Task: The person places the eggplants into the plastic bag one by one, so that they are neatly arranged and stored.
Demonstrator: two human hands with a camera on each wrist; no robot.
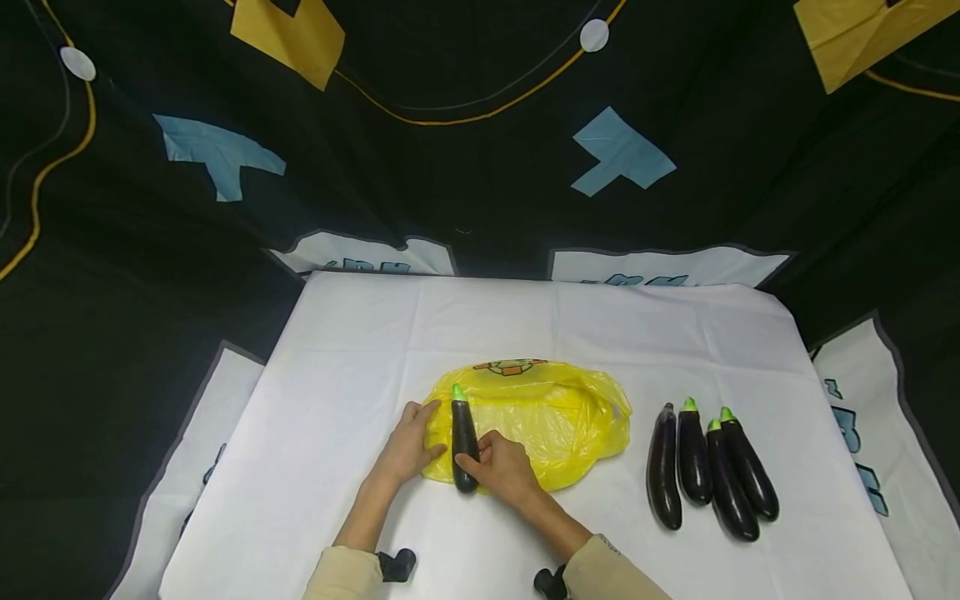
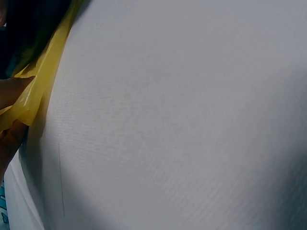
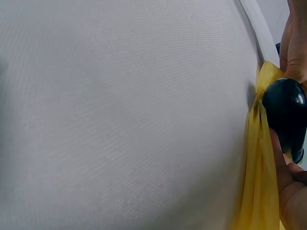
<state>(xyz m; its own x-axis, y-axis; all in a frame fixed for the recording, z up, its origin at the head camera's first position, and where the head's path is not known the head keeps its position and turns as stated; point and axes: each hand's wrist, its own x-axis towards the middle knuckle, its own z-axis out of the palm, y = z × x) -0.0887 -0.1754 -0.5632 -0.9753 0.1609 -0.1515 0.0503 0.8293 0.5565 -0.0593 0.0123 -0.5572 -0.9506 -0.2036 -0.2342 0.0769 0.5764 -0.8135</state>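
Observation:
A yellow plastic bag [image 1: 555, 417] lies spread on the white cloth. One dark eggplant [image 1: 463, 433] with a bright green stem end is over the bag's left part, stem pointing away from me. My right hand [image 1: 506, 471] grips it near its rounded lower end, thumb across the top. At the bag's left edge is my left hand [image 1: 405, 442]; the left wrist view has yellow plastic [image 2: 36, 96] pinched between its digits. In the right wrist view the eggplant's blunt end [image 3: 285, 103] shows beside gathered yellow plastic [image 3: 259, 177].
Several more eggplants [image 1: 693, 454] lie side by side to the right of the bag. The table [image 1: 360, 333] is covered in white cloth. Behind it hangs a dark patterned curtain [image 1: 450, 192].

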